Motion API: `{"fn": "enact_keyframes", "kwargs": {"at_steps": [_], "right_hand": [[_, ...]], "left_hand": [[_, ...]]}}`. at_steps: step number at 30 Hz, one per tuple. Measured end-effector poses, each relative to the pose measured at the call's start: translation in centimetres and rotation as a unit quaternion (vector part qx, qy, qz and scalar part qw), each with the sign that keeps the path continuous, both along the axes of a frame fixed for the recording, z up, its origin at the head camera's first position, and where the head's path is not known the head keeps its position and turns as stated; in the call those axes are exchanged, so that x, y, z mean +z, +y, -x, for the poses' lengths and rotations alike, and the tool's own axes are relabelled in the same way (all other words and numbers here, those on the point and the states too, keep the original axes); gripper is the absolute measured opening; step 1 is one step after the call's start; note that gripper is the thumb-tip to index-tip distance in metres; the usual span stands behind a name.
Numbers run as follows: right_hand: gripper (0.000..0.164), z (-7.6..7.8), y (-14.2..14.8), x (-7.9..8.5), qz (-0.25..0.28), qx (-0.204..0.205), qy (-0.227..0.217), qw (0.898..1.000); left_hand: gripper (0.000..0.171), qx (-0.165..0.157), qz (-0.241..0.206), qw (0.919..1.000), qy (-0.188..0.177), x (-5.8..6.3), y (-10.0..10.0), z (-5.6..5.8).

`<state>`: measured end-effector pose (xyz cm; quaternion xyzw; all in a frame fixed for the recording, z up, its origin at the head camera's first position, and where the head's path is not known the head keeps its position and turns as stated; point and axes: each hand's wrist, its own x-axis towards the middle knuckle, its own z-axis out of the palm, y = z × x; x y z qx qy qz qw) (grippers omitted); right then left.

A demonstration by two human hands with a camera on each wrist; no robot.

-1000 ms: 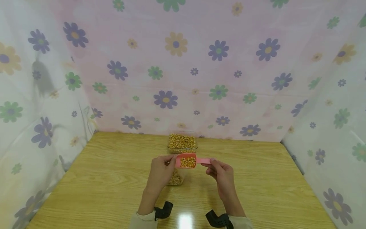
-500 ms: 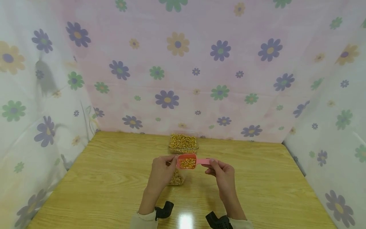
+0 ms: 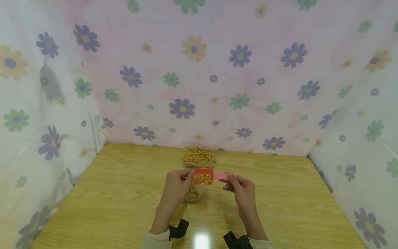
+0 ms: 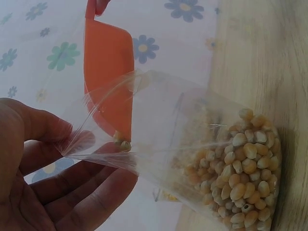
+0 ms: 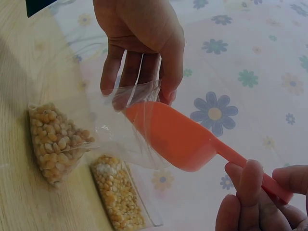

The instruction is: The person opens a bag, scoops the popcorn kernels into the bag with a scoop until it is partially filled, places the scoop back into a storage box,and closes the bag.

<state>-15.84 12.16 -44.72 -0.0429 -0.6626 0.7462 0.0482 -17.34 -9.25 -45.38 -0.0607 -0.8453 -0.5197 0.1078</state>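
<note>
My left hand [image 3: 174, 189] pinches the mouth edge of a clear plastic bag [image 4: 245, 168], which stands on the table with corn kernels in its lower part. My right hand [image 3: 244, 194] grips the handle of a coral-pink scoop [image 3: 204, 171]. The scoop's tip reaches into the bag's mouth, beside the left fingers. Kernels [image 3: 202, 178] lie in the scoop, and a few sit at its lip in the left wrist view. In the head view the left hand hides part of the bag.
Behind the scoop, a clear rectangular container [image 3: 199, 162] full of corn kernels stands near the back of the wooden table [image 3: 124, 193]. Flower-printed cloth [image 3: 214, 103] hangs at the back and both sides.
The kernels in the scoop have shifted toward its tip on the left, and the scoop has tilted slightly. Both hands have stayed almost in place.
</note>
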Motion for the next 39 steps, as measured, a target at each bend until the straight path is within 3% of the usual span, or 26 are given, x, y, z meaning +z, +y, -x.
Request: {"fn": "enact_keyframes", "kwargs": {"at_steps": [32, 39], "right_hand": [[0.033, -0.61, 0.31, 0.04, -0.021, -0.009, 0.023, 0.999], [0.031, -0.55, 0.21, 0.0, -0.019, -0.006, 0.031, 0.999]], "left_hand": [[0.024, 0.006, 0.009, 0.9999, 0.013, -0.32, 0.2, -0.18], [0.024, 0.009, 0.007, 0.9999, 0.001, -0.15, 0.24, -0.24]]}}
